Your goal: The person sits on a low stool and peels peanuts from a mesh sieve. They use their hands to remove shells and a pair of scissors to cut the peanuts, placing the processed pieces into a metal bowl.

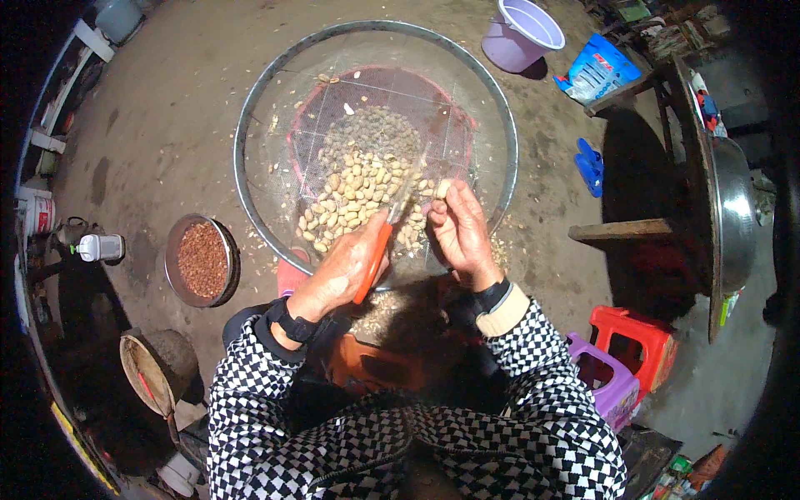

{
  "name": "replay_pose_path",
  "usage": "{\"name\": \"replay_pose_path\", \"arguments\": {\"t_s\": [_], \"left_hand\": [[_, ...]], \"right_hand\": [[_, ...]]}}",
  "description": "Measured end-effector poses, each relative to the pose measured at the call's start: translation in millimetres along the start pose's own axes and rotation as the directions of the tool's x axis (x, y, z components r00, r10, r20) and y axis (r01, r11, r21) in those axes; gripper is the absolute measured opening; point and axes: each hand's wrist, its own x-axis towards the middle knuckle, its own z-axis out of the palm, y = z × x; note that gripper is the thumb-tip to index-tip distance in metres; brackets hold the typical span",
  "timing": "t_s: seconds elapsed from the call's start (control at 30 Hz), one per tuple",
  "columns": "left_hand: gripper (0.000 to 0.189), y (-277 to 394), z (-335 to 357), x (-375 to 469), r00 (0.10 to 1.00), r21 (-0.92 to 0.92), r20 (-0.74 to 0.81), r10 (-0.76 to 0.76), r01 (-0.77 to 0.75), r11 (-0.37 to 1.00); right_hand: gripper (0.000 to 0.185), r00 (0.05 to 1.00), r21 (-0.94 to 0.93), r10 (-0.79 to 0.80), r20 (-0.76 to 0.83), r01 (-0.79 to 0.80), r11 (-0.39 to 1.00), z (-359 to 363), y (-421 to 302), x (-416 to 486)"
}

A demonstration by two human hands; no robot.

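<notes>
My left hand (347,265) is closed around the orange handle of a hand tool (373,262). Its long, narrow, pale metal part points forward over the sieve; the exact kind of tool cannot be told. Between the thumb and fingertips of my right hand (462,228) is an unshelled peanut (444,189). Both hands are over the near part of a large round sieve (507,125) with a metal rim and fine wire mesh. A heap of unshelled peanuts (356,194) lies on the mesh. Through it shows a red-rimmed round thing (462,112) underneath.
On the floor at left stands a metal bowl of reddish shelled peanuts (203,259). A lilac bucket (512,37), a blue bag (600,69) and blue slippers (589,167) lie beyond, right. Red (631,344) and purple (603,381) plastic stools stand beside a wooden frame (700,206).
</notes>
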Motion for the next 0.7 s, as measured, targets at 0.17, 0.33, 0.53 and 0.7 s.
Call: {"name": "replay_pose_path", "arguments": {"t_s": [0.17,0.33,0.53,0.7], "left_hand": [[0.058,7.8,5.1,-2.4,0.996,0.238,0.051,0.070,-0.081,0.968],[0.068,18.1,5.5,-6.2,0.999,0.260,0.003,-0.041,0.039,0.965],[0.066,15.4,7.0,-2.1,0.997,0.258,-0.038,-0.061,0.069,0.964],[0.066,5.6,12.4,-4.2,0.997,0.190,-0.070,-0.014,0.027,0.981]], "right_hand": [[0.012,0.994,-0.047,-0.098,0.046,0.100,0.994,-0.4,11.4,-5.3],[0.016,0.990,-0.149,-0.136,0.038,0.140,0.979,7.4,14.7,1.9],[0.015,0.983,-0.131,-0.176,0.045,0.180,0.975,14.6,15.5,4.7],[0.015,0.979,-0.150,-0.200,0.043,0.204,0.967,17.1,13.1,6.2]]}}
